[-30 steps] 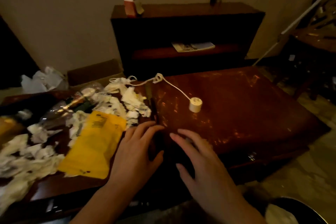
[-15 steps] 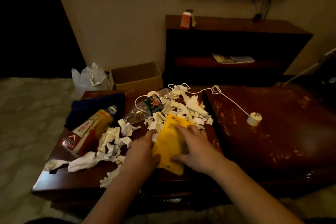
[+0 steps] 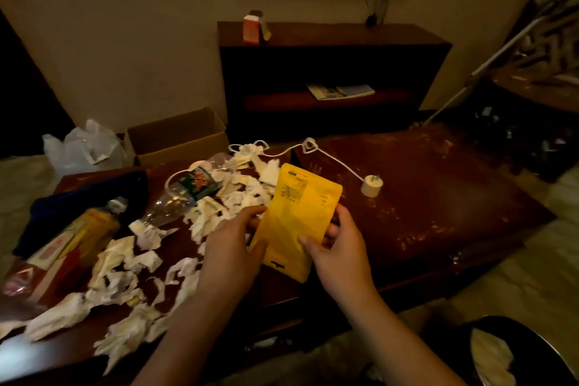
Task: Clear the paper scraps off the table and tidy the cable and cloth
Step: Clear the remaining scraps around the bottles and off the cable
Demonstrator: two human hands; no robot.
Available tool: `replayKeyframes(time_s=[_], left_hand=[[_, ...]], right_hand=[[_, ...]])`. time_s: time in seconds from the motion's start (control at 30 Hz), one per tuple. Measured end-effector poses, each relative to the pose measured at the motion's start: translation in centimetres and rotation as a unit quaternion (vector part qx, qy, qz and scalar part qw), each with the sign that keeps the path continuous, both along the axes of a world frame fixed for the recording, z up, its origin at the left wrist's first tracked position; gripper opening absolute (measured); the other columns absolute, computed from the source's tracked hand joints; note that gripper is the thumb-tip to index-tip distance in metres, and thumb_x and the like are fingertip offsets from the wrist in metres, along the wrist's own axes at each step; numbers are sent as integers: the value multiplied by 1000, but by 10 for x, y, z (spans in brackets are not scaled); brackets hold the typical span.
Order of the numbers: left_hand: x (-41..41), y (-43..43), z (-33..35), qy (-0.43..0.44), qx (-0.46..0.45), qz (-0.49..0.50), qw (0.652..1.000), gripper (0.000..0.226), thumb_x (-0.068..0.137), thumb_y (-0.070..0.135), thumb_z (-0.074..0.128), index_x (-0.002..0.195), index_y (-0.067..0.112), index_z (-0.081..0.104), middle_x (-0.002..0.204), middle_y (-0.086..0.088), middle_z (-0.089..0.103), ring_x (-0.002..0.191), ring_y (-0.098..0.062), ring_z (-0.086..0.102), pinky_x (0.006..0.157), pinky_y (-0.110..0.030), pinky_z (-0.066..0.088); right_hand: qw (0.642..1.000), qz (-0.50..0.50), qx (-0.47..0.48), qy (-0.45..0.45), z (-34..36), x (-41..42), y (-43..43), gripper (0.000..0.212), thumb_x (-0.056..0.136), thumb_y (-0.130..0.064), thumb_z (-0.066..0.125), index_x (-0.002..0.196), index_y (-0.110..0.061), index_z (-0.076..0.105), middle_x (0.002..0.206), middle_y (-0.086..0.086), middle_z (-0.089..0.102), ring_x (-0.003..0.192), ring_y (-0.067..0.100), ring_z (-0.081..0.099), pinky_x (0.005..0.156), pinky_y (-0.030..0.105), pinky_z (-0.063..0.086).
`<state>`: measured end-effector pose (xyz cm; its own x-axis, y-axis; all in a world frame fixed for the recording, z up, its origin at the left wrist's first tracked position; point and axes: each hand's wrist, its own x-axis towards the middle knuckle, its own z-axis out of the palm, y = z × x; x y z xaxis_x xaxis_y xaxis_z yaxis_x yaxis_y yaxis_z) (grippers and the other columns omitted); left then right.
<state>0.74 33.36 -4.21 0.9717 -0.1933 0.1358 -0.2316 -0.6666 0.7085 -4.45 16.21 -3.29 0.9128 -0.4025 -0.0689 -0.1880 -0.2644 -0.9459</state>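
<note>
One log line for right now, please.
left hand: grips yellow pouch | right hand: grips yellow pouch | paper scraps: strewn on table | cable: on table | cloth: untouched

A yellow pouch (image 3: 297,216) with small dark print is up in the air, tilted. A clear bottle (image 3: 185,197) and a yellow-labelled bottle (image 3: 78,235) lie on their sides. Behind them, an open cardboard box (image 3: 178,138) sits just beside a white plastic bag (image 3: 83,146). A dark shelf unit (image 3: 332,50) carries a red-and-white carton (image 3: 252,26) on top and a booklet (image 3: 341,91) on its shelf.
</note>
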Motion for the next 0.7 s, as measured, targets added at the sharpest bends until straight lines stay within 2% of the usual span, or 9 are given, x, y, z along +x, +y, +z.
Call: replayKeyframes(time_s=[0.07, 0.13, 0.2, 0.3, 0.4, 0.5, 0.57, 0.63, 0.7], left_hand=[[-4, -34, 5, -16, -24, -25, 999, 42, 94, 31, 67, 133, 40, 54, 102, 25, 63, 89, 6, 61, 75, -17, 55], [-14, -78, 6, -3, -74, -57, 996, 38, 95, 37, 65, 132, 36, 57, 101, 28, 63, 85, 11, 62, 66, -8, 51], [-27, -124, 1, 18, -102, -99, 990, 44, 91, 42, 69, 132, 35, 55, 104, 26, 66, 88, 11, 63, 70, -13, 56], [-49, -186, -13, 72, -135, -159, 975, 52, 87, 38, 75, 135, 29, 54, 111, 19, 68, 91, 4, 68, 74, -23, 60], [-77, -241, -32, 128, -154, -220, 955, 51, 86, 33, 77, 132, 29, 55, 115, 19, 67, 95, 6, 67, 78, -22, 60], [-109, -301, -61, 197, -142, -283, 928, 52, 88, 26, 77, 132, 33, 52, 116, 17, 66, 96, 6, 68, 80, -22, 59], [-127, -340, -88, 241, -139, -312, 908, 53, 89, 17, 75, 132, 33, 49, 120, 13, 66, 95, 4, 69, 86, -26, 59], [-145, -377, -110, 294, -124, -339, 885, 54, 90, 6, 70, 130, 32, 45, 123, 6, 67, 98, 1, 68, 90, -25, 57], [-160, -404, -126, 361, -145, -346, 854, 53, 90, -7, 64, 131, 20, 45, 121, -4, 65, 96, -6, 66, 81, -19, 55]], right_hand=[[1000, -10, -22, -14, 8, -14, -26, 51, 85, -15, 79, 117, -46, 54, 102, -22, 69, 94, -13, 63, 76, 15, 55], [998, -32, -51, -8, 13, -33, -59, 42, 85, -17, 80, 111, -44, 61, 101, -24, 69, 92, -17, 61, 71, 10, 50], [996, -50, -77, 9, 15, -55, -95, 36, 85, -22, 80, 115, -37, 68, 103, -24, 70, 94, -12, 63, 77, 15, 53], [988, -96, -117, 40, 14, -90, -147, 33, 85, -27, 79, 117, -31, 73, 99, -19, 73, 91, -4, 67, 80, 24, 58], [974, -134, -152, 103, 8, -126, -201, 22, 85, -23, 78, 107, -27, 78, 93, -14, 76, 84, -1, 68, 78, 26, 58], [943, -193, -172, 210, -4, -157, -250, 5, 81, -22, 76, 86, -19, 78, 80, -4, 74, 78, 16, 69, 68, 33, 56], [918, -242, -166, 267, -16, -170, -270, 14, 81, -19, 72, 69, -14, 66, 70, 0, 64, 75, 25, 66, 56, 29, 45], [893, -300, -143, 304, -31, -179, -284, 16, 81, -19, 71, 71, -15, 60, 75, 3, 61, 81, 30, 66, 58, 28, 43], [875, -329, -132, 329, -49, -182, -292, 11, 82, -26, 69, 85, -16, 65, 91, 5, 68, 93, 31, 66, 71, 34, 54]])
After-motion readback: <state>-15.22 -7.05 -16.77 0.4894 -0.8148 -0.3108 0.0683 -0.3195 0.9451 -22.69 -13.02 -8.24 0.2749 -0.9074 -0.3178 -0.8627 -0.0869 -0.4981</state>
